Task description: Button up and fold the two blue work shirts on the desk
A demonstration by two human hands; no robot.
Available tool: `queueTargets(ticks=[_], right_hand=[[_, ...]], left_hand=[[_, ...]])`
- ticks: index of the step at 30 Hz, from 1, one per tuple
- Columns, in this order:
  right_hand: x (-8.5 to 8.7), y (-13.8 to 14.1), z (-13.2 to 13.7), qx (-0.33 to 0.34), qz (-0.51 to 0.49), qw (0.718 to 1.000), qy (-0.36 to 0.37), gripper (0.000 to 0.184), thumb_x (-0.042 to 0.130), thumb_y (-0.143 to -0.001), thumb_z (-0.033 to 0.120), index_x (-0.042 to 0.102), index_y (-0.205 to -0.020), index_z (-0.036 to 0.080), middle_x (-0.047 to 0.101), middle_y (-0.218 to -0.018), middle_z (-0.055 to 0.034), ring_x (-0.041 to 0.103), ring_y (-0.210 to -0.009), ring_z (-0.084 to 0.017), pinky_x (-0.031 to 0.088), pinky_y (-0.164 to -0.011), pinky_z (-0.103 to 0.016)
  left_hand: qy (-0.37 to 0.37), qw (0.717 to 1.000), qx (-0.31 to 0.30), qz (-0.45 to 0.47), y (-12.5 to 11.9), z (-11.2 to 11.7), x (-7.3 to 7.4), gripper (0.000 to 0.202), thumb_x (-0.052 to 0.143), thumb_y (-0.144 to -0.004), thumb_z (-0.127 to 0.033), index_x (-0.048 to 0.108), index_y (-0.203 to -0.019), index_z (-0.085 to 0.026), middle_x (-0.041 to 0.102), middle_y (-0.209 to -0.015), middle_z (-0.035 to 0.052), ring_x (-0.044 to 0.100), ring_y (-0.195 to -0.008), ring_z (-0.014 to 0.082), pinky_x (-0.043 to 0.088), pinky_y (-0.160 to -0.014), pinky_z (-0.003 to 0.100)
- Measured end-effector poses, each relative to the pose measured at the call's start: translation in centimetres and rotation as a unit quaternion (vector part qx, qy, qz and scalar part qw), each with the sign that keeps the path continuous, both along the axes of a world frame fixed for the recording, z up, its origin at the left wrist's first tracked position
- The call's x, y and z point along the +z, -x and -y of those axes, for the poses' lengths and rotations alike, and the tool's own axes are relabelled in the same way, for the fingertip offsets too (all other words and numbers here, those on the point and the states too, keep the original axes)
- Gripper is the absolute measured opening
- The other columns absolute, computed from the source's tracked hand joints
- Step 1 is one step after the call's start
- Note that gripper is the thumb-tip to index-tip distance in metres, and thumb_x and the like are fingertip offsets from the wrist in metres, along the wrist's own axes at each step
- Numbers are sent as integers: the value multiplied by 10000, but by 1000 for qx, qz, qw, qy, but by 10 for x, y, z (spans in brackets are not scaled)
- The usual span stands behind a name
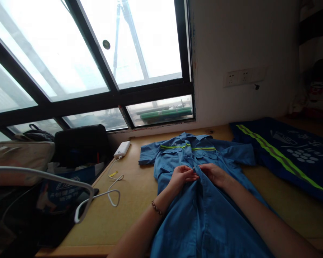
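Observation:
A blue short-sleeved work shirt point(177, 215) with a yellow-green reflective stripe across the chest lies front up, its collar toward the window. Both hands meet at its front opening, around mid-chest. My left hand point(183, 175), with a beaded bracelet on the wrist, pinches one edge of the placket. On the other side, my right hand point(214, 174) grips the facing edge, the fabric raised a little between the fingers. Any button at the fingertips is too small to make out.
A white power bank point(122, 149) with a white cable point(113, 190) lies on the wooden table point(134, 200) at left. A dark blue garment point(280, 150) with a reflective stripe covers the right side. Bags point(21, 157) and a black chair back point(80, 147) stand beyond the left edge.

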State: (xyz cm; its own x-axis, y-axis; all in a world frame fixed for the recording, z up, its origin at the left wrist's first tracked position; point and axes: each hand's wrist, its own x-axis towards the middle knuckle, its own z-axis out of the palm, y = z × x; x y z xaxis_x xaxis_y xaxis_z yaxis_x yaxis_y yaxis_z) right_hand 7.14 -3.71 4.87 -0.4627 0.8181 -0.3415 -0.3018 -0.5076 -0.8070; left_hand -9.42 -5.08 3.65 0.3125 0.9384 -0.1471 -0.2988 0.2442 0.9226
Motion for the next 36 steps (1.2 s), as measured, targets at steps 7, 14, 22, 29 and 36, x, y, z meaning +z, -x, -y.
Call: queueTargets(ticks=[7,14,22,29,36], right_hand=[[-3,3,0,-38,152,983,-100,208,656,-587,225,642,-764,119,640,-613,-32,579,-541,-120,441,-486,-201],[-18,16,-1,-109,363,872,-308,89,615,-574,221,566,-605,153,534,-460,27,474,-433,-91,307,-411,-193],[-27,19,-1,-86,394,845,-350,125,569,-615,241,499,-698,178,467,-416,67,438,-404,-88,294,-426,-194],[-31,18,-6,-65,337,876,-339,241,592,-628,369,454,-624,172,422,-480,63,376,-462,-76,267,-438,-195],[-35,16,-15,-50,258,917,-301,345,461,-706,468,382,-530,183,338,-468,61,310,-451,-73,254,-445,-210]], left_hand=[[-2,999,27,-31,-4,3,0,275,704,-619,-279,528,-734,-102,650,-660,77,638,-599,156,526,-612,237],[11,998,58,-37,-8,1,-11,331,670,-642,-362,493,-807,-135,610,-612,13,609,-549,132,508,-551,239],[77,991,112,6,-10,-1,-15,302,689,-577,-156,462,-776,-151,548,-616,-26,555,-514,89,476,-535,214],[88,989,116,34,-9,-1,-15,327,685,-542,-138,463,-781,-154,539,-598,-34,538,-498,84,443,-526,206],[-9,998,57,20,-7,-2,-19,390,719,-541,-179,439,-811,-159,569,-594,-38,516,-492,63,390,-515,174]])
